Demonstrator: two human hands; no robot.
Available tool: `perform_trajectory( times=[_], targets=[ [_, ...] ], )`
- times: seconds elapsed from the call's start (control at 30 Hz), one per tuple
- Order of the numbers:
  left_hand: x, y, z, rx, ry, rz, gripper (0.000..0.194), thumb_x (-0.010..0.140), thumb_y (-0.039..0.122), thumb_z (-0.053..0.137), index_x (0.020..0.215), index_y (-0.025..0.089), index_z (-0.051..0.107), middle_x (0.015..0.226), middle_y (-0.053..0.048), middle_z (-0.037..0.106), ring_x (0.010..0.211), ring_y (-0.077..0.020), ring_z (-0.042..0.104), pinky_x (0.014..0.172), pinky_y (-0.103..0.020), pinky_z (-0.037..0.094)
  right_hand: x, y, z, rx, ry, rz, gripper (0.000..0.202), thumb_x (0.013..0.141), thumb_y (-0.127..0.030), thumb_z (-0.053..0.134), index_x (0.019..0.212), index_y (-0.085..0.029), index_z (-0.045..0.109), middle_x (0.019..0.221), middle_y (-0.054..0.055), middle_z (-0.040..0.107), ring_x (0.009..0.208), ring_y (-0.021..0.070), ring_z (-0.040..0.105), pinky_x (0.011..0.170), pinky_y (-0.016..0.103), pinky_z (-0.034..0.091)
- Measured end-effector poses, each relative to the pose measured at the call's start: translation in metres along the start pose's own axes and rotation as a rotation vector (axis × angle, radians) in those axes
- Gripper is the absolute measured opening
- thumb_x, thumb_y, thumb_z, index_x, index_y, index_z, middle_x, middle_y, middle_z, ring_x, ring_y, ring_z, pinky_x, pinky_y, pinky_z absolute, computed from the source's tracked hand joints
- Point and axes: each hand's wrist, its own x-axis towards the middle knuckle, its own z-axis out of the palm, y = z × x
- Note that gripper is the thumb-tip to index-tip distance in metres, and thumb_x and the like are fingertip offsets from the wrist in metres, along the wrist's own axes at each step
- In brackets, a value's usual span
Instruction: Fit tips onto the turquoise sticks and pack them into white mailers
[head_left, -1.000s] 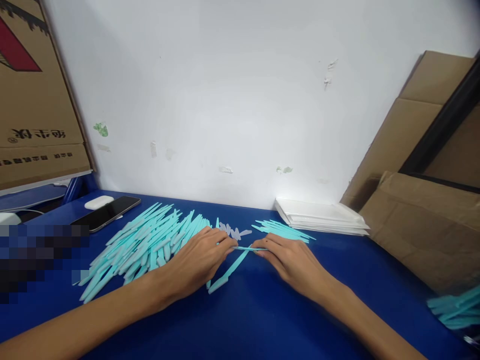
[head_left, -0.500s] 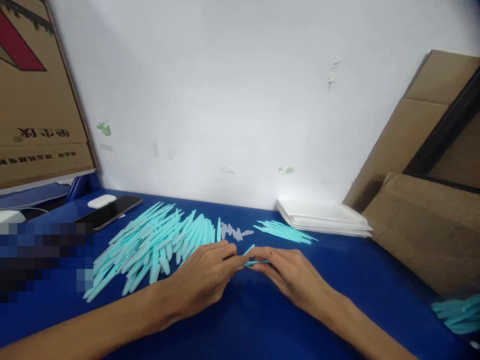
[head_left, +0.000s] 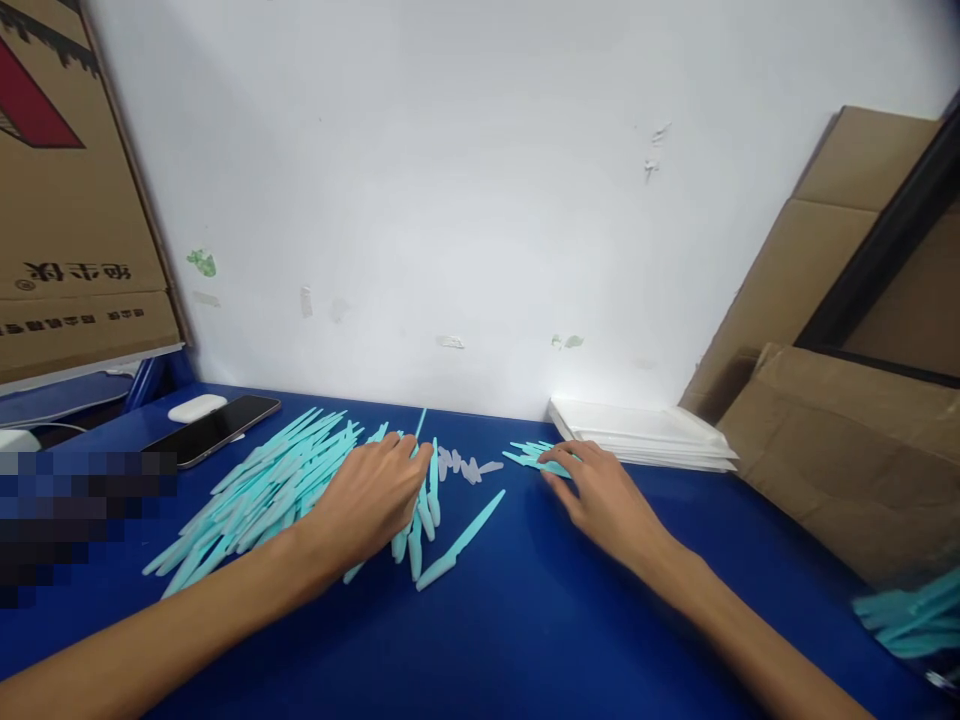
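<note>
My left hand (head_left: 379, 485) is closed over the right side of a large heap of slim turquoise knife-shaped plastic pieces (head_left: 277, 490). The thin end of one turquoise piece (head_left: 421, 422) sticks up beyond its knuckles; the fingertips are hidden. My right hand (head_left: 600, 490) rests at a smaller pile of the same pieces (head_left: 529, 452), thumb and fingers apart and touching it. Between the hands, a single turquoise piece (head_left: 461, 542) lies on the table. Several small translucent grey sleeves (head_left: 466, 465) lie behind it.
A stack of white flat sheets or trays (head_left: 645, 432) stands against the wall, behind my right hand. At the left are a phone (head_left: 214, 432) and a white case (head_left: 196, 408). Cardboard (head_left: 847, 450) leans at the right, near more turquoise pieces (head_left: 915, 615). The table (head_left: 525, 640) is blue.
My hands have parted from the middle, where they held turquoise pieces together. The left went to the large heap, the right to the small pile. One piece now lies between them.
</note>
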Motion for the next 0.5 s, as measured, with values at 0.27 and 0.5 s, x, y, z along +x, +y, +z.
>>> perform_trajectory(
  times=[0.27,0.5],
  targets=[
    [-0.003,0.01,-0.005,-0.057,-0.159,-0.031,0.025,0.085,0.002,0.042,0.097,0.014,0.06,0.066,-0.005,0.06,0.047,-0.0176,0.054,0.045,-0.026,0.027,-0.001,0.006,0.013,0.036,-0.066,0.001,0.034,0.102,-0.03,0.045,0.128,-0.02,0.064,0.126,0.008,0.07,0.119,0.0276,0.062,0.104,0.047,0.048],
    [-0.003,0.013,-0.006,-0.098,-0.061,-0.017,0.022,0.087,0.003,0.043,0.085,0.014,0.062,0.076,-0.011,0.063,0.075,-0.0261,0.06,0.049,-0.028,0.039,-0.002,-0.009,0.013,0.17,-0.284,-0.126,0.051,0.107,-0.045,0.029,0.156,-0.032,0.029,0.159,-0.002,0.037,0.15,0.0219,0.026,0.122,0.048,0.025]
  ],
)
